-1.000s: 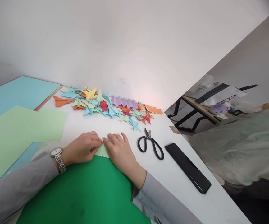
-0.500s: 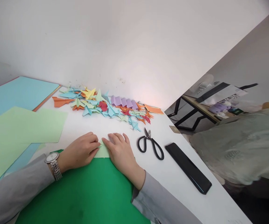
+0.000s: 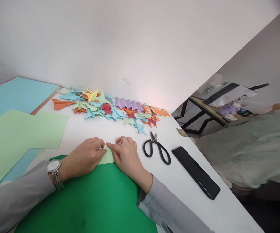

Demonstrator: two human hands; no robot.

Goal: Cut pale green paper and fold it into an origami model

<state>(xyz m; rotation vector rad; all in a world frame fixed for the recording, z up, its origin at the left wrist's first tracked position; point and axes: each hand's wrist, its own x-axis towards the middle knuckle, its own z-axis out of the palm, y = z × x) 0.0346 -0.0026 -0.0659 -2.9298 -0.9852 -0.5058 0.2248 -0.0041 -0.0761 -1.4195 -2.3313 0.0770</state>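
Observation:
A small light green paper (image 3: 108, 158) lies on the far edge of a dark green sheet (image 3: 89, 200), partly covered by my fingers. My left hand (image 3: 86, 157), with a metal watch (image 3: 53, 166) at the wrist, has curled fingers and pinches the paper's left side. From the right, my right hand (image 3: 127, 155) holds the paper down, its index finger stretched onto the upper part and the other fingers bent. The two hands' fingertips are close together near the paper's top. Any fold beneath them is hard to make out.
Folded paper pieces (image 3: 111, 108) in several colours lie heaped along the wall. Black-handled scissors (image 3: 156, 147) and a long black object (image 3: 195, 173) lie at right. Light green sheets (image 3: 28, 132) and a blue sheet stack (image 3: 21, 95) are at left. Another person's sleeve (image 3: 251, 152) shows beyond the table edge.
My right hand's fingers have bent more, and its index finger now points left across the paper. My left hand stays pinched, its fingertips slightly farther right. The view has shifted slightly.

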